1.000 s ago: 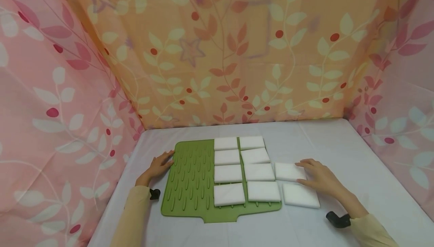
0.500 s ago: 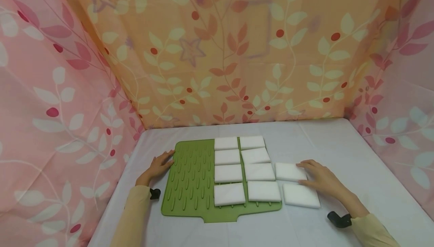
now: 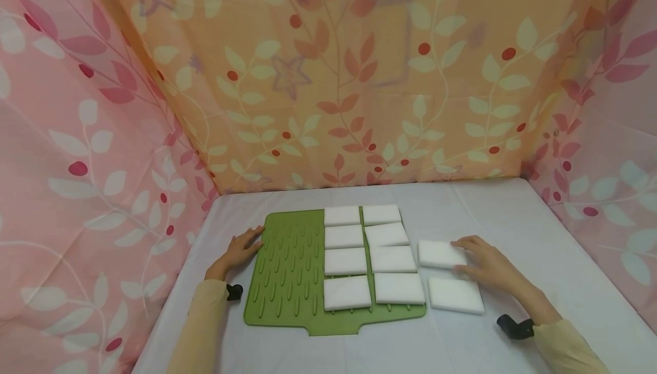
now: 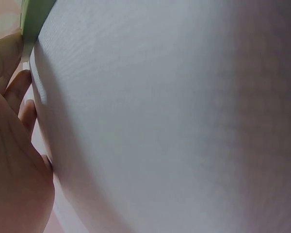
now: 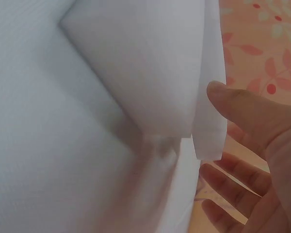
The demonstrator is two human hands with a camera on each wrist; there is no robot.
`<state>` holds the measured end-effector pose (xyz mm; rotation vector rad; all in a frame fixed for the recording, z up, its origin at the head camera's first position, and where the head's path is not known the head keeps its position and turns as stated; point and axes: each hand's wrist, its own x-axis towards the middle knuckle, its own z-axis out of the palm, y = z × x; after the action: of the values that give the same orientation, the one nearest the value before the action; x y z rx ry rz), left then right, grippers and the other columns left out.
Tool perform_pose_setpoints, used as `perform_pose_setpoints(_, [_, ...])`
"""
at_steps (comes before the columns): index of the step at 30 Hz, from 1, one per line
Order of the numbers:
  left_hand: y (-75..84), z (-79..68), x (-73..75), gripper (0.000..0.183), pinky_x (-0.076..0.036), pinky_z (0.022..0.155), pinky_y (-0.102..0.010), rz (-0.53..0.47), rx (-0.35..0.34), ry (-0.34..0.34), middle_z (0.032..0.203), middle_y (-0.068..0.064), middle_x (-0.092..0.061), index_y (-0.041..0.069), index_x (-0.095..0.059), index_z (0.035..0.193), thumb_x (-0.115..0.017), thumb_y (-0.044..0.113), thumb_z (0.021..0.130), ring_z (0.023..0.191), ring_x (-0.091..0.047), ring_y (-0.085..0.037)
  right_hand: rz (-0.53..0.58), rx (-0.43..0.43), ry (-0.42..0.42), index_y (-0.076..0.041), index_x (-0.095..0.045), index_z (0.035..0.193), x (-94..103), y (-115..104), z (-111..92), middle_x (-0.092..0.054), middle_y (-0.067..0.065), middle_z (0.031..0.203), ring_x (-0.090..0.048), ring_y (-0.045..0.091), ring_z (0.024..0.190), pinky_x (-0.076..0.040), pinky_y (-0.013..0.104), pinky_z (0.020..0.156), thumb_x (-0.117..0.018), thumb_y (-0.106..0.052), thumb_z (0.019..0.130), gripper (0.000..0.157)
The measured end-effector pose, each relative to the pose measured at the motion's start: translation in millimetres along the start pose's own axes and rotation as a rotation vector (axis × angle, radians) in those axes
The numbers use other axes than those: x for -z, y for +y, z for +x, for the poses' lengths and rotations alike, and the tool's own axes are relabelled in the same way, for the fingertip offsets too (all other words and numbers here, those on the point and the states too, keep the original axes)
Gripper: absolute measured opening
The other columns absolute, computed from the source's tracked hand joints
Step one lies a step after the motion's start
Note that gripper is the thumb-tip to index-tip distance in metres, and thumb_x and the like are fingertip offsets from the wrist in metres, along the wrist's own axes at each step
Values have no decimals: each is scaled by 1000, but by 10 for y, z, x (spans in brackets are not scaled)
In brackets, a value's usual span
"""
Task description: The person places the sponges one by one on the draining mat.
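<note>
My right hand [image 3: 487,263] pinches a white melamine sponge [image 3: 440,253] by its right end, thumb on the near side and fingers behind. In the right wrist view the held sponge [image 5: 211,121] stands slightly apart from another sponge [image 5: 140,68], with the thumb [image 5: 228,99] against it. That other sponge [image 3: 455,295] lies flat on the table just in front. On the far left, my left hand [image 3: 241,252] rests its relaxed fingers at the left edge of a green ridged mat [image 3: 284,265]. The mat's edge [image 4: 34,19] shows at the fingertips in the left wrist view.
Two columns of white sponges, including a front-left one [image 3: 347,293] and a front-right one [image 3: 399,288], cover the mat's right half. The table [image 3: 400,345] wears a white cloth. Floral curtains [image 3: 328,77] close off the back and both sides.
The sponge in my right hand has risen slightly and shifted away from the one in front of it, opening a gap. My left hand and the mat stay in place.
</note>
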<state>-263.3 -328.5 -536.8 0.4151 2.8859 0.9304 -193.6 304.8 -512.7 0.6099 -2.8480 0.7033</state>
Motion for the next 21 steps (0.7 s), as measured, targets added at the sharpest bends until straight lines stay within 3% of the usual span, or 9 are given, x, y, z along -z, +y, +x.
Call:
perform_pose_setpoints(4, [-4, -3, 4, 53, 3, 106, -65, -4, 2, -4, 147, -16, -33, 8, -33, 144, -50, 26, 97, 138, -19, -41, 36, 1, 15, -5, -58, 122, 49, -12, 37, -55, 15, 117, -53, 36, 107, -44, 57, 87, -78, -26, 74, 56])
perform_pose_setpoints(12, [-13, -12, 28, 53, 0, 105, -66, 5, -1, -1, 146, -19, -33, 7, -34, 144, -49, 26, 96, 137, -19, -43, 33, 95, 95, -2, -60, 118, 63, -9, 146, -56, 14, 113, -58, 30, 96, -49, 51, 79, -80, -19, 71, 54])
perform_pose_setpoints(21, [28, -9, 17, 52, 2, 105, -65, -5, 5, -10, 147, -17, -32, 7, -34, 144, -50, 23, 97, 138, -18, -42, 41, 85, 75, -3, -61, 119, 99, -59, 281, -54, 16, 115, -57, 32, 98, -48, 53, 81, -80, -20, 72, 54])
